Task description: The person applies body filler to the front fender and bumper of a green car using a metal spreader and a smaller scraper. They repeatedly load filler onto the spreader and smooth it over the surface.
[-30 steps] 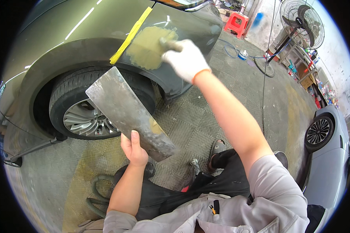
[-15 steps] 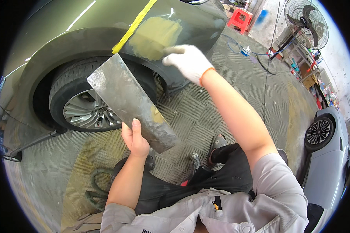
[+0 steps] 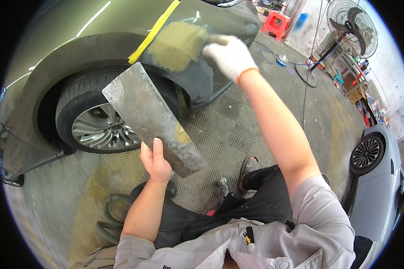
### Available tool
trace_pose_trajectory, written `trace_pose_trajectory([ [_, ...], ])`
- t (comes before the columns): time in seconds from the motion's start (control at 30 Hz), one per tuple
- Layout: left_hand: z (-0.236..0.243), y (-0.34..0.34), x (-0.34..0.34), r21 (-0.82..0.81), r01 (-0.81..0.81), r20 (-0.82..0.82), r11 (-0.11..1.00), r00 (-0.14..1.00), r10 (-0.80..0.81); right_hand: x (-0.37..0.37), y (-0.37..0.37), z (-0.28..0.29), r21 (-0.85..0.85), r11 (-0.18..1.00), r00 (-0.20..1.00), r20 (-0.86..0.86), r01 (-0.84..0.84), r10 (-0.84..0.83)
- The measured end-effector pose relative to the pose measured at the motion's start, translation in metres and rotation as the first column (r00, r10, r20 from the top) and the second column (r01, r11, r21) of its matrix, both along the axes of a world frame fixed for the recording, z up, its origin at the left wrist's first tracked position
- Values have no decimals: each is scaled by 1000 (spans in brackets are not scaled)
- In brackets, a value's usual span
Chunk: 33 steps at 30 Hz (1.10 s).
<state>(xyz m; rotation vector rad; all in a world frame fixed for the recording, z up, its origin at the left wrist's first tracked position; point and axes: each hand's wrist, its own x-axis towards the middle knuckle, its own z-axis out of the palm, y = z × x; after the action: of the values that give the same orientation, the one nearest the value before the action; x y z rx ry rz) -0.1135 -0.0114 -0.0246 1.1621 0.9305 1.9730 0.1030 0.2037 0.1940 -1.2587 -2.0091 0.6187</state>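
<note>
My bare left hand point(image 3: 157, 163) grips the lower edge of a long grey metal plate point(image 3: 143, 112), thumb on top. A small dab of yellowish putty point(image 3: 181, 134) sits near the plate's right edge. My right hand point(image 3: 231, 56), in a white glove with an orange cuff, is closed at the right edge of a smeared yellow-green putty patch point(image 3: 175, 47) on the dark green car's body panel point(image 3: 98, 49). Whatever its fingers hold is hidden and blurred. Yellow masking tape point(image 3: 155, 31) borders the patch on the left.
Behind the plate is the car's wheel point(image 3: 105, 125). A green hose point(image 3: 107, 219) lies by my legs on the ribbed floor point(image 3: 229, 130). At the back right are a red stool point(image 3: 276, 25), a standing fan point(image 3: 351, 28) and cluttered shelves; a silver car point(image 3: 377, 193) stands at right.
My right hand has moved rightward across the putty patch, from its lower edge to its right edge. The putty now looks smoother and more spread. My left hand and the plate have barely shifted.
</note>
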Motion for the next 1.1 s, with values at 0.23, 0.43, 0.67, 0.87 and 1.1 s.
trace_pose_trajectory([
  [0.23,8,0,1,33,7,0,999,1000,-7,-9,-7,-53,-119,989,990,102,-84,97],
  [0.43,15,3,11,-47,-75,47,996,996,77,59,-102,-119,-463,885,919,-367,-45,-146],
  [0.67,11,10,35,-113,33,-94,993,995,-44,106,-229,-186,-654,748,517,-682,-114,-517],
  [0.87,11,18,91,-75,132,48,988,990,-129,112,-275,-187,-543,835,814,-443,90,-376],
  [1.1,10,15,132,-129,173,89,976,983,-162,132,-283,-197,-484,809,873,-167,333,-459],
])
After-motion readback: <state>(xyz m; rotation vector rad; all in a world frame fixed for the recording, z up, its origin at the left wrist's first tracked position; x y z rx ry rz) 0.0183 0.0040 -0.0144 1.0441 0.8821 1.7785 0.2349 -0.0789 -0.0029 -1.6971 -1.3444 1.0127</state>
